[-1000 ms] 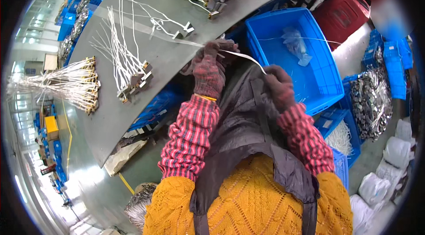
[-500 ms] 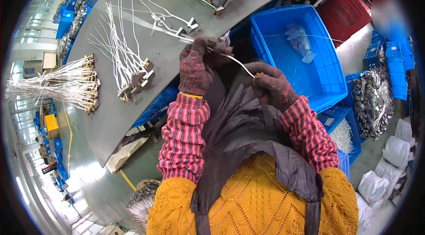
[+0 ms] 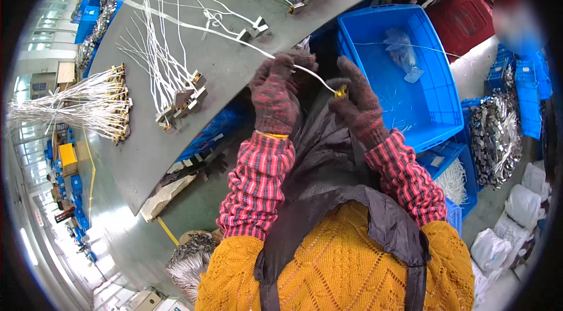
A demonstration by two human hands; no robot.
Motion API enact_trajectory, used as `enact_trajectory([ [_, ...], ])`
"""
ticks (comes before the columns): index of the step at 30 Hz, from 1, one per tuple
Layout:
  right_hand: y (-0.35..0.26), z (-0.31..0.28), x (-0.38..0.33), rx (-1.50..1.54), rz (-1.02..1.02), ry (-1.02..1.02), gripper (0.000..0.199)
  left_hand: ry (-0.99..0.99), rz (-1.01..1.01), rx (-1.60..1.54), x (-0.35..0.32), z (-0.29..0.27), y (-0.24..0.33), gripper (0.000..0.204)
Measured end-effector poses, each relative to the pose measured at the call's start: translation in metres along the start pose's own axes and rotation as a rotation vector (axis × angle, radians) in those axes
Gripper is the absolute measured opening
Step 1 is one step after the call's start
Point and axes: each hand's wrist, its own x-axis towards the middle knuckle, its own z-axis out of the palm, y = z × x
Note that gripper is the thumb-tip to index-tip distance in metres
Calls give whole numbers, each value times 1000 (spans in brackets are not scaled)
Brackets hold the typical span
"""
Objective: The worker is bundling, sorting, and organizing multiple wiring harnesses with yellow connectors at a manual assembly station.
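A white cable point(image 3: 240, 41) runs from the grey table through my gloved left hand point(image 3: 275, 97) and across to my gloved right hand point(image 3: 362, 103). Closed fingers of my left hand grip the cable mid-length, above the table's edge. My right hand pinches a small yellow-and-dark end piece point(image 3: 340, 92) between thumb and fingers, where the cable stops. Between the hands the cable bows slightly. Left of them on the table lies a loose bunch of white cables point(image 3: 167, 70) with dark box-shaped ends. Two cables with similar block ends point(image 3: 260, 25) lie beyond my left hand.
The grey table point(image 3: 126, 176) curves around my left. A blue bin point(image 3: 404, 111) holding a clear plastic bag stands close to my right hand. More bundled cables point(image 3: 76, 106) lie at the table's far left. White sacks point(image 3: 522, 199) and filled blue crates are at the right.
Both hands have shifted; my left has moved right and slightly down. The cable's long tail now sweeps across the table, and the yellow end piece shows more clearly in my right hand.
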Motion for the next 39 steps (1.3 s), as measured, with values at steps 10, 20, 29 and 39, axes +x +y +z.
enact_trajectory([
  [10, 4, 56, 56, -399, -328, -17, 74, 10, 60, 300, 20, -19, 5, 24],
  [20, -1, 90, 113, -150, -228, -65, 68, 219, 116, 40, 78, -86, 53, 29],
  [29, 20, 85, 91, -180, -269, -100, 70, 281, 143, -318, 103, -68, 65, 28],
  [39, -2, 68, 56, 62, 263, -347, 70, 389, 93, -338, 129, -80, 101, 19],
])
